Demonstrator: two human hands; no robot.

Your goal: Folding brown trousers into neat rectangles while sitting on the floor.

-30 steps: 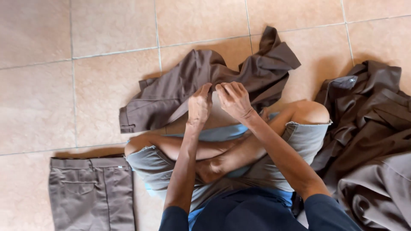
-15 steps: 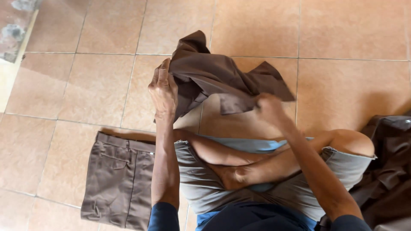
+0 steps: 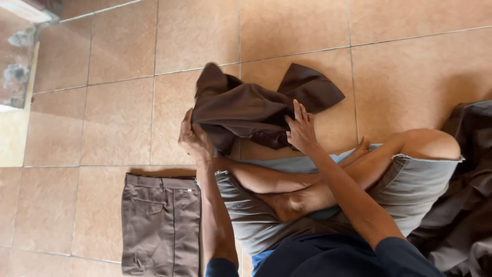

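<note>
I sit cross-legged on a tiled floor. A crumpled brown garment [image 3: 251, 107] is bunched on the floor just beyond my shins. My left hand [image 3: 193, 137] grips its left edge, fingers curled into the cloth. My right hand [image 3: 301, 128] rests on the garment's right part with fingers spread and pressed into the fabric. Part of the cloth sticks out to the right as a pointed flap [image 3: 312, 87].
Folded brown trousers [image 3: 161, 223] lie flat on the floor by my left knee. A heap of dark brown clothes [image 3: 469, 200] sits at my right, beyond my right knee [image 3: 430, 143]. A raised pale ledge [image 3: 18, 102] runs along the far left.
The view has swung left. The garment has been lifted off my lap, shifted left and bunched up on the floor; my left hand moved to its left edge.
</note>
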